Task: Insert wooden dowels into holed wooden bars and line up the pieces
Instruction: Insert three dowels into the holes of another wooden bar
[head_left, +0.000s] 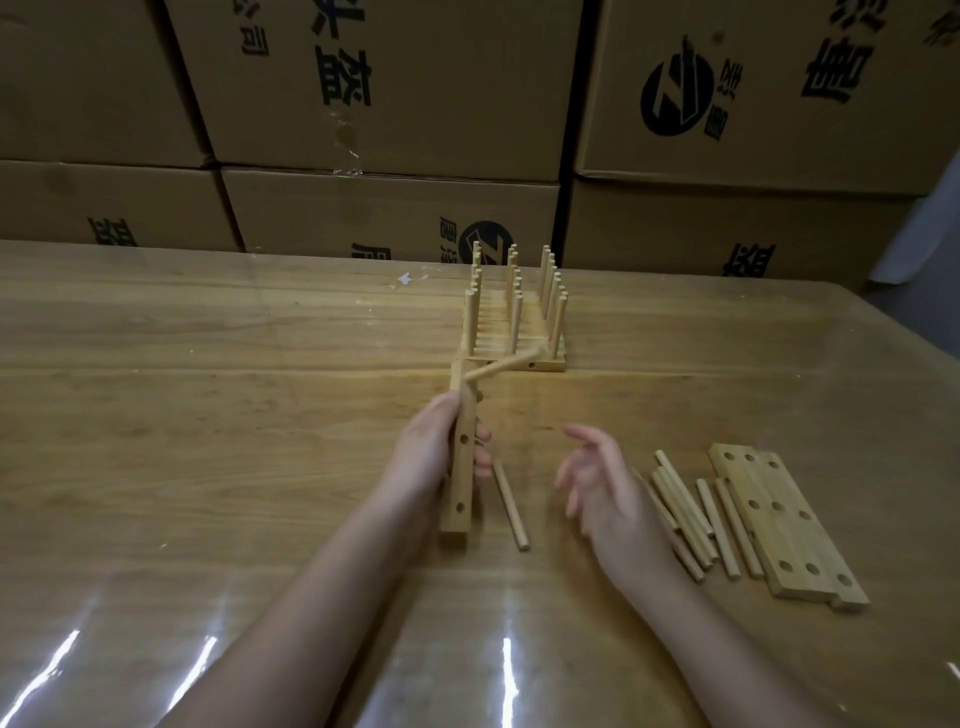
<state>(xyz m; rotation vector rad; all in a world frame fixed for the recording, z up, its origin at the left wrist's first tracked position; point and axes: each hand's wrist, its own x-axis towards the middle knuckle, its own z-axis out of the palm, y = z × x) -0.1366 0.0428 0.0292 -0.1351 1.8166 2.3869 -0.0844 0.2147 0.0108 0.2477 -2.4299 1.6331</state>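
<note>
In the head view, the left hand (431, 452) closes its grip on a long pale wooden bar with round holes along its side (462, 467). The bar lies almost in line with the forearm, near the middle of the glossy wooden desk (208, 415), and its near end seems to rest on the desk surface. One light wooden dowel (501, 366) already sits in a hole at the far end of this bar and leans to the right, so that its tip reaches the front of the row of finished bars with upright dowels (511, 322), which stands closer to the far edge of the desk.

The right hand (597, 483) is empty, its grip wide with the fingers spread, and it hovers between the held bar and the loose pile of thin wooden dowels (691, 514). This pile lies towards the right edge of the desk, just beside a flat stack of spare holed wooden bars (784, 525). One single short wooden dowel (510, 504) lies on the desk just beside the held bar, nearer than the pile.

I judge that the step in hand is to take the next dowel. To do it well, the right hand should pick the single dowel, because it is closest. The left hand should turn the bar so an empty hole faces the right hand and keep it firm. The dowel should go in straight and fully, and the leaning one may need to be checked too.
</note>
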